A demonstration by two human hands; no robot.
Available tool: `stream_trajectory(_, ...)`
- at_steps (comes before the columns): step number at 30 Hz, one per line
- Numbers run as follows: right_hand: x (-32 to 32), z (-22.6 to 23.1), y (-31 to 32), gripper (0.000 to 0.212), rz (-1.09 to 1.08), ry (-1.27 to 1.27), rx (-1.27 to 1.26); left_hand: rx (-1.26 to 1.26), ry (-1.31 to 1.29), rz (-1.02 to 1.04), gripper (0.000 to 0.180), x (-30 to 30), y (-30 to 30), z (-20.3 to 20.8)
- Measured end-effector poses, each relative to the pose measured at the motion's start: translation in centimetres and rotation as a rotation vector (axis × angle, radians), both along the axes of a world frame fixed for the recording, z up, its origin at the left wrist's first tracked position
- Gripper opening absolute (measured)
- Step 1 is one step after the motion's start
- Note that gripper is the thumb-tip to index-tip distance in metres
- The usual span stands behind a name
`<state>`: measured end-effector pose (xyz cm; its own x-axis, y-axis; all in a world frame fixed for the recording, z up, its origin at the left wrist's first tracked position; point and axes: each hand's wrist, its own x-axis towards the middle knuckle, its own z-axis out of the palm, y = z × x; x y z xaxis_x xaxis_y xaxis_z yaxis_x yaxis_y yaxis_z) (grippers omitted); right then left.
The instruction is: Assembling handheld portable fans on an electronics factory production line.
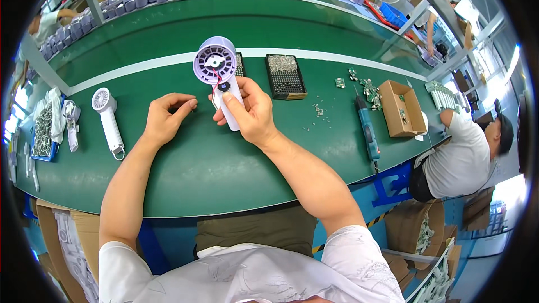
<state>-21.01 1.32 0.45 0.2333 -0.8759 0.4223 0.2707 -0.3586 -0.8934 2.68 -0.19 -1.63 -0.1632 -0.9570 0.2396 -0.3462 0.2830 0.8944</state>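
Lilac handheld fan (218,73), smooth plastic with a round slotted head and red wiring showing, stands above the green conveyor belt (224,163), its handle's long axis running from 11 o'clock down to 5 o'clock. The right hand (251,113) wraps the white handle, thumb pressed on it. The left hand (165,116), at 9 o'clock beside it, pinches something too small to tell. A finished white fan (108,119) lies farther toward 9 o'clock.

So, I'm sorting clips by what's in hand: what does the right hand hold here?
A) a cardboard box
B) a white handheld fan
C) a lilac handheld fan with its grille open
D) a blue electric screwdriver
C: the right hand grips the lilac handheld fan by its handle, while the white fan and blue screwdriver lie on the green table.
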Motion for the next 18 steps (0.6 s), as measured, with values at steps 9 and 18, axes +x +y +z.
stream_trajectory(9, -0.19, 0.03, -0.08, 0.029, -0.005, 0.003, -0.010, -0.012, 0.022, 0.010, 0.019, -0.15, 0.05, 0.00)
stream_trajectory(18, -0.17, 0.02, -0.13, 0.029, -0.007, 0.004, -0.008, -0.011, 0.015, 0.004, 0.020, -0.01, -0.10, -0.16)
